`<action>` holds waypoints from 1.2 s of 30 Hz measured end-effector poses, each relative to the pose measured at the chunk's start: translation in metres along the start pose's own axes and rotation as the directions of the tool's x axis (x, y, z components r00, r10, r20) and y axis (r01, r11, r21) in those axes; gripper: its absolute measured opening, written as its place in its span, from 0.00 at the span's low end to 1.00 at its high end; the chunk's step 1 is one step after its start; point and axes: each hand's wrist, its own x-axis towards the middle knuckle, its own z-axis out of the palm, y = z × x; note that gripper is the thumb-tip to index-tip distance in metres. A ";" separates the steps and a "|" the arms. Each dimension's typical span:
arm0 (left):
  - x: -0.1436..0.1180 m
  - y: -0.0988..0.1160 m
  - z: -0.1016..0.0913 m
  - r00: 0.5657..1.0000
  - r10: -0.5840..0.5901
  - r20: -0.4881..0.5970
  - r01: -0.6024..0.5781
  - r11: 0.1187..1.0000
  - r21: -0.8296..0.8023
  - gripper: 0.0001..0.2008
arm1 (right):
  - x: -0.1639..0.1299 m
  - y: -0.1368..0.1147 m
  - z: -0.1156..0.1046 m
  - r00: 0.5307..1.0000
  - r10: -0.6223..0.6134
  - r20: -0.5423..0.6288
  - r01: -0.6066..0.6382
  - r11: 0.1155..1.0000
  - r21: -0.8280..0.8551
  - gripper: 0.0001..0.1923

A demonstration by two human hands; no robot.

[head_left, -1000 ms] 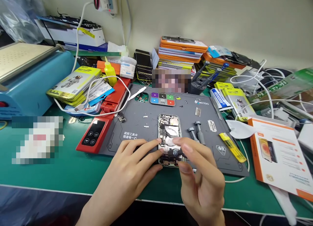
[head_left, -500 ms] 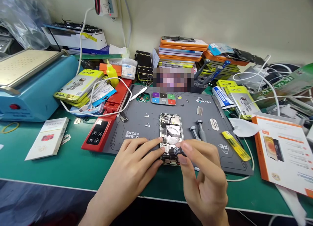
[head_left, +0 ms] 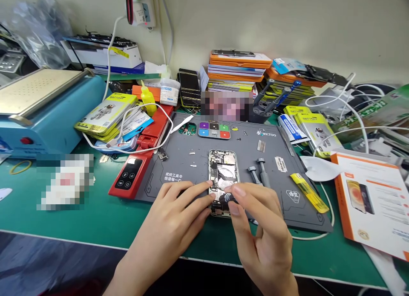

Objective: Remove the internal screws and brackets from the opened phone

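Note:
An opened smartphone (head_left: 226, 172) lies on the grey work mat (head_left: 191, 181), its inner parts showing. My left hand (head_left: 179, 215) rests open at the phone's left side, fingers stretched with the fingertips on its edge. Between the thumb and forefinger of my right hand (head_left: 265, 227) is a short dark screwdriver (head_left: 226, 198) with light rings, over the lower part of the phone. Its tip is too small to make out. Two grey screwdrivers (head_left: 262, 172) lie on the mat just beyond my right hand.
On the mat are a magnetic pad with coloured squares (head_left: 214, 130), a white pry tool (head_left: 182, 123) and a yellow packet (head_left: 309, 193). A red device (head_left: 128, 176) borders it at left. An orange-edged box (head_left: 372, 202) and white cables stand at right. Battery boxes (head_left: 107, 112) are stacked behind.
My right hand has shifted slightly left with the screwdriver, farther over the phone. My left hand keeps its place; the whole view has tilted a little.

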 end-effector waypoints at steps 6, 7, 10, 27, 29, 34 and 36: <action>0.000 0.000 0.000 1.000 -0.001 0.001 0.001 1.000 0.005 0.14 | -0.002 0.001 0.001 1.000 -0.006 0.002 0.006 1.000 0.017 0.43; 0.001 0.000 0.000 1.000 -0.002 0.004 0.002 1.000 0.004 0.14 | -0.002 0.001 0.001 1.000 -0.008 0.005 0.008 1.000 0.017 0.44; 0.001 0.000 0.000 1.000 -0.003 0.006 0.003 1.000 0.003 0.14 | -0.004 0.001 0.001 1.000 -0.018 0.001 0.018 1.000 0.019 0.45; -0.001 0.001 -0.001 1.000 0.007 0.013 -0.007 1.000 0.017 0.16 | -0.006 0.002 0.005 0.997 0.027 -0.074 -0.024 0.999 0.049 0.42; -0.001 0.001 -0.001 1.000 0.007 0.013 -0.007 1.000 0.017 0.16 | -0.006 0.001 0.005 0.996 0.027 -0.083 -0.024 0.999 0.043 0.42; 0.001 0.001 0.000 1.000 0.008 0.007 -0.008 1.000 0.024 0.16 | -0.005 -0.002 0.004 0.995 0.052 -0.081 -0.051 0.999 0.014 0.41; 0.001 0.001 0.000 1.000 0.005 0.009 -0.005 1.000 0.026 0.15 | -0.004 -0.003 0.004 0.995 0.058 -0.081 -0.057 0.998 0.009 0.41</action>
